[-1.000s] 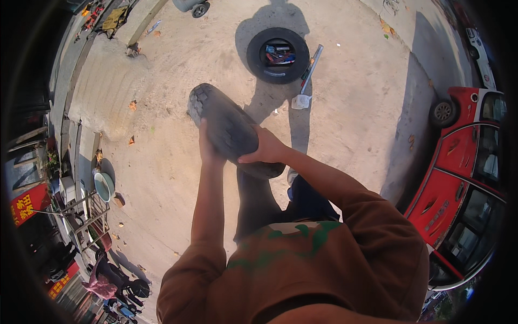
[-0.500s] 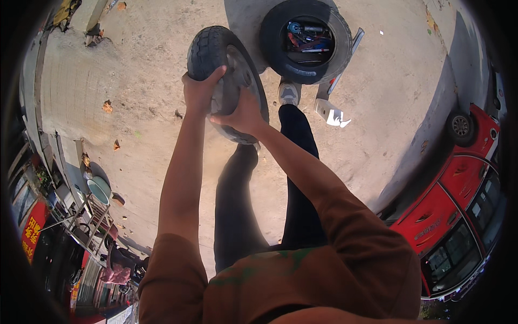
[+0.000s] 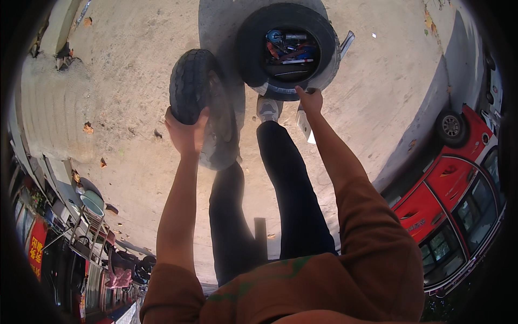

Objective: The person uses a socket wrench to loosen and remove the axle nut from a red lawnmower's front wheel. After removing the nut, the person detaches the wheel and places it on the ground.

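Out on a sunlit concrete yard (image 3: 135, 81), seen from above the person's own head, the left hand (image 3: 186, 132) is clasped around the tread of a small dark wheel (image 3: 199, 97), fingers curled over its lower edge, so that the wheel stands upright on its rim line rather than flat; its dusty grey hub side faces the person's legs, and whether it touches the ground cannot be told. The left forearm is bare and runs up from an orange-brown sleeve at the lower edge. Just beside the wheel, to its right and farther from the person, a large black tyre (image 3: 288, 48) lies flat on the concrete, and its hollow centre holds a clutter of tools (image 3: 291, 48) in blue, red and metal tones. The right hand (image 3: 310, 100) reaches out on a long orange-brown sleeve and rests its fingertips at the near rim of that tyre; whether it grips the rubber or only touches it cannot be told. Between both arms the person's legs in dark trousers stretch forward, one grey shoe (image 3: 268, 108) planted close under the tyre. A red car (image 3: 453, 178) stands well apart at the right, and stalls and a round basin (image 3: 91, 202) crowd the lower left edge.
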The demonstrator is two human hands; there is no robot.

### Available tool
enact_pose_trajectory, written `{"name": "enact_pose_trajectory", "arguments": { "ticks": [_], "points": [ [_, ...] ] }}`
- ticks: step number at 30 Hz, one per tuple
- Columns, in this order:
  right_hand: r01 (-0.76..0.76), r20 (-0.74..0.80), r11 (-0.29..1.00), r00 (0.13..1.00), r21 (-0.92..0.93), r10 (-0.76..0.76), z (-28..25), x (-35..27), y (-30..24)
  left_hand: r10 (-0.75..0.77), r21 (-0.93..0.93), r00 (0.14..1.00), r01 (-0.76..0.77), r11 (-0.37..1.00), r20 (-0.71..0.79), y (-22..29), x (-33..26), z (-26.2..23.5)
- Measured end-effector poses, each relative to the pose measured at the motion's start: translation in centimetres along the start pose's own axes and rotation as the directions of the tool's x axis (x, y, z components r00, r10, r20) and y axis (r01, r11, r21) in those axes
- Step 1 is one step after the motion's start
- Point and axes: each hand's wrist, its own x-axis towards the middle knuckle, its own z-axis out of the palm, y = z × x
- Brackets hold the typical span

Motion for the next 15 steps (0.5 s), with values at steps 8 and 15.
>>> {"name": "enact_pose_trajectory", "arguments": {
  "ticks": [8,15],
  "points": [
    [0.711,0.605,0.507,0.694,-0.488,-0.391,4.3,4.0,3.3,0.062,0.025,0.997,-0.06,0.998,-0.054,1.8,-1.0,2.2],
    [0.631,0.637,0.541,0.742,-0.555,-0.212,8.6,5.7,1.9,0.097,-0.018,0.993,-0.098,0.995,-0.068,1.3,-1.6,2.9]
  ]
}}
